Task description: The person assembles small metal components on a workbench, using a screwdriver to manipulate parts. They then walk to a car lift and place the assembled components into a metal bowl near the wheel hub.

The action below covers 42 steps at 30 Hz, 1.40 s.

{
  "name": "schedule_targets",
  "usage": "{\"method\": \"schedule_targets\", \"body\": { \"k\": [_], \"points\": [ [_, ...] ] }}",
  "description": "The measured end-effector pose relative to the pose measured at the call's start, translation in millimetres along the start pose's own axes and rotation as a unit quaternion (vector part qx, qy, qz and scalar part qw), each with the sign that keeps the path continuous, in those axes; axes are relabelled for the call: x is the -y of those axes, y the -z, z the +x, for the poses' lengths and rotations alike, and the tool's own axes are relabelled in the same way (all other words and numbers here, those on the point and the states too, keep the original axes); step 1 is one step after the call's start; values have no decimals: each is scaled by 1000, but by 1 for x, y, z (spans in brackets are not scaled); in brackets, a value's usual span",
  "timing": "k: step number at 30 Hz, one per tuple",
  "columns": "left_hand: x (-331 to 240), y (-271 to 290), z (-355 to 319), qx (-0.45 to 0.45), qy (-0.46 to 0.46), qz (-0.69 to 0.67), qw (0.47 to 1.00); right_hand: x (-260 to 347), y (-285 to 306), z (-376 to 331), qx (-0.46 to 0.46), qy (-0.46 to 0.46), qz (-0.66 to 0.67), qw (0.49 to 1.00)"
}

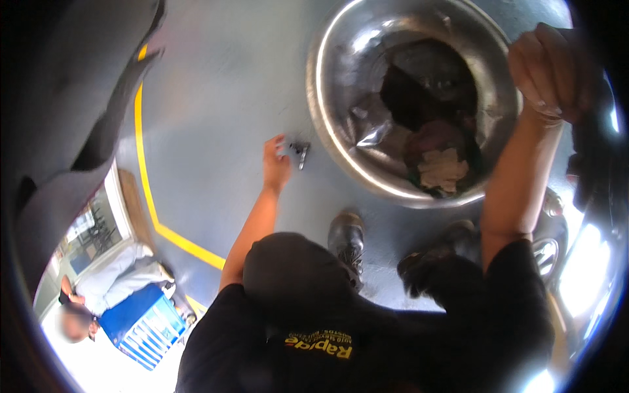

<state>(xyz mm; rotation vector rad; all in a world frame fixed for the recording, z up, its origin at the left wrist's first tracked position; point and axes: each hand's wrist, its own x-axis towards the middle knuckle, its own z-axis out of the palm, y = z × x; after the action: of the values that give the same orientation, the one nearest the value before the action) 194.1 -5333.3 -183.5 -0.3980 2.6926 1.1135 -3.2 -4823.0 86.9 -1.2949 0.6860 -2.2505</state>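
Observation:
My left hand (276, 162) reaches over the grey floor, fingers curled and apart. Just beyond its fingertips is a small black-and-silver metal piece (301, 154); whether they touch I cannot tell. Ahead and to the right stands a large round metal basin (319, 85) with a shiny rim. A crumpled beige cloth (443, 170) lies inside it beside dark, blurred pieces (406, 95). Past the basin's right side, my right hand (544, 72) is raised, its fingers closed against a dark thing at the right edge. What it grips is hidden.
Shiny vehicle parts (545, 255) line the right side. A yellow line (187, 247) bends across the floor at left. Near the lower left, a person in pale clothes (111, 281) is by a blue-and-white striped item (147, 324). My black boot (347, 237) stands below the basin.

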Motion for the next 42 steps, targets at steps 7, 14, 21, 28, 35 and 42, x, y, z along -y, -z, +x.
{"method": "schedule_targets", "body": {
  "k": [7, 14, 21, 28, 35, 42],
  "points": [
    [-287, 54, 27, 146, -226, -209, 940, -12, 2, -14, -115, -50, -18, 992],
    [-494, 6, 7, 540, -180, -454, 685, -9, -48, -31, -276, -345, -203, 874],
    [-479, -21, 7, 567, -138, -570, 578, 4, -140, -110, -214, -585, -467, 627],
    [-537, 22, 14, 459, -446, -119, 759, 32, -148, -149, -402, -588, -452, 536],
    [-575, 78, -1, 465, -498, 80, 728, 24, -142, -127, -369, -561, -433, 601],
    [-498, -16, -7, 417, -335, -458, 710, 23, -128, -151, -356, -562, -416, 620]
  ]
}}
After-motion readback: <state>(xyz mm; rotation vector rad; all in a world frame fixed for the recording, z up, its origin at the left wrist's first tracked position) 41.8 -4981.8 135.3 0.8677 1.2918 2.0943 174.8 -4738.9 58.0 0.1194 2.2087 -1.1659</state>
